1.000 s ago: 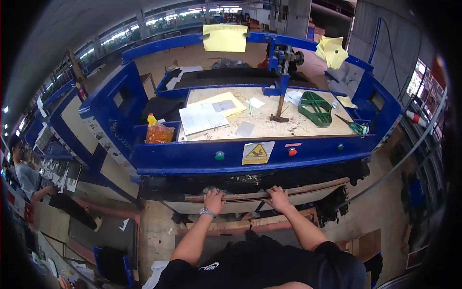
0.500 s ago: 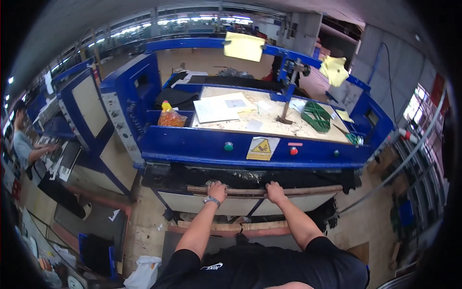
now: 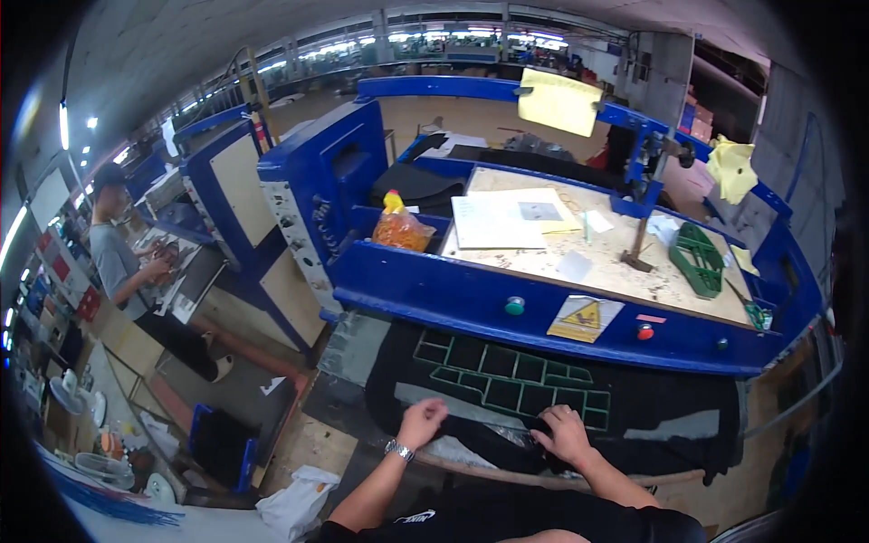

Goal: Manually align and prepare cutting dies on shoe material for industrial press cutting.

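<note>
Head view | green grid-shaped frame lies on flat black sheet, far of hands | left hand, right hand: fingers curled, grip unclear | step: likely arranging; next calls for steady alignment

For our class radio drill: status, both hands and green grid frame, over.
Left hand curled over black material, grip unclear. Right hand near green grid frame, contact unclear. Frame flat, nothing stacked on top.

Tube lights glare at upper left beside a hazy bluish flare; papers look bright, black fabric dim. The far background is soft; straight edges bend, and 4 corners fall to black.
</note>
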{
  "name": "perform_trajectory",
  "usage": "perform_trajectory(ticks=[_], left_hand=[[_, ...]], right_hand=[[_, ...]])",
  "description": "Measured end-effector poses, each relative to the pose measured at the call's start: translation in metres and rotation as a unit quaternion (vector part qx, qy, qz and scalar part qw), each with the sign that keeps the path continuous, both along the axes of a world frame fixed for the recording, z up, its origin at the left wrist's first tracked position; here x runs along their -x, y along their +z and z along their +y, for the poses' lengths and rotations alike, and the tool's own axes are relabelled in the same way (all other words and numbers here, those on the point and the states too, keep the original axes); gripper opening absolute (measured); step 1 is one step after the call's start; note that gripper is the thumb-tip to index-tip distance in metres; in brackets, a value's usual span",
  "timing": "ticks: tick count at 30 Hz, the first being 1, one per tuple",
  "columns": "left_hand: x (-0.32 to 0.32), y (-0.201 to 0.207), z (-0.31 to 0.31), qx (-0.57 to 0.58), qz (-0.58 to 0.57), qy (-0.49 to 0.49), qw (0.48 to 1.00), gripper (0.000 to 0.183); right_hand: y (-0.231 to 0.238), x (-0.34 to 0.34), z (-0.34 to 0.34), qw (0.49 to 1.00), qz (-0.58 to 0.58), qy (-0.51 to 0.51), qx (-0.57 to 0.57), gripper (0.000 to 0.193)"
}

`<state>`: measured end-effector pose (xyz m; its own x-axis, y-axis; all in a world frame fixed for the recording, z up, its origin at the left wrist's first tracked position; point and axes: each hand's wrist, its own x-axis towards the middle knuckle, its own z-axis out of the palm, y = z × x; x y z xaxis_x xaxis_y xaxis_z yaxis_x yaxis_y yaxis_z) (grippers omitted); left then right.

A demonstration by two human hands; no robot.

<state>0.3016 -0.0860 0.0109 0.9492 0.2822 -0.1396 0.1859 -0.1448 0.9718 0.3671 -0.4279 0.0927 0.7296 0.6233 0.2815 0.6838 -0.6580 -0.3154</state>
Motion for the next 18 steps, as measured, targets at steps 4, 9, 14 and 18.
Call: perform_trajectory(ticks=[4,9,14,18], left_hand=[[-0.018,0.005,0.031,0.1,0.046,0.15,0.983,0.043],[0.012,-0.012,0.043,0.187,0.162,0.096,0.964,0.057],[0.028,-0.019,0.058,0.254,0.169,0.032,0.952,0.051],[0.027,-0.019,0.054,0.169,0.141,-0.026,0.975,0.039]], right_hand=[[-0.041,0.006,0.019,0.981,-0.006,0.146,0.123,0.025],[-0.053,0.022,0.024,0.965,0.054,0.214,0.145,0.028],[-0.016,0.032,0.021,0.968,0.062,0.222,0.097,0.031],[0.037,0.033,0.015,0.97,0.053,0.222,0.087,0.033]])
